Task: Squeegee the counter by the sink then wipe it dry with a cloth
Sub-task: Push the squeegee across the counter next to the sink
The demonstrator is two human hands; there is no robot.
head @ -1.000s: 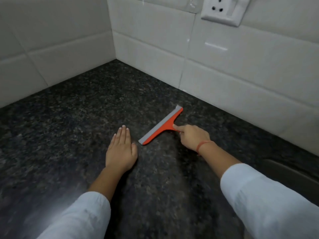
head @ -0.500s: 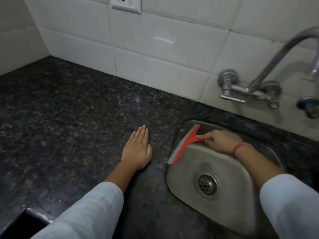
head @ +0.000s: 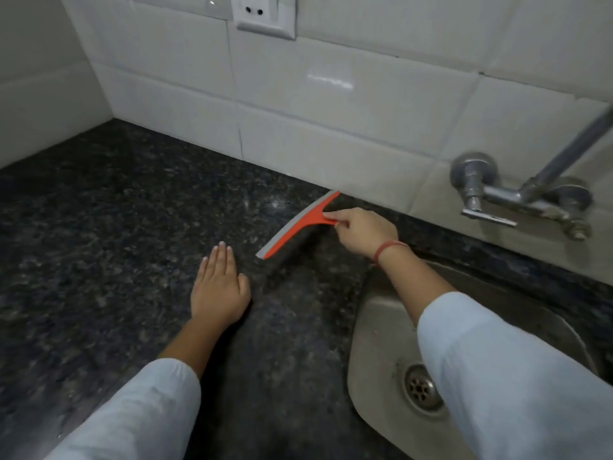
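Observation:
An orange squeegee (head: 300, 224) with a grey blade rests on the dark speckled granite counter (head: 109, 227), its far end close to the tiled wall. My right hand (head: 363, 232) is shut on its short orange handle, reaching over the sink's left rim. My left hand (head: 219, 290) lies flat on the counter, palm down with the fingers together, a little to the left of and nearer than the blade. The steel sink (head: 381, 330) with its drain (head: 421, 390) lies at the lower right. No cloth shows.
A chrome wall tap (head: 517, 190) juts out over the sink at the right. A white socket (head: 263, 14) sits high on the tiled wall (head: 331, 104). The counter runs into a corner at the far left.
The squeegee went from the counter to the sink's edge half a second ago and is now back on the counter near the wall. My left hand has stayed flat.

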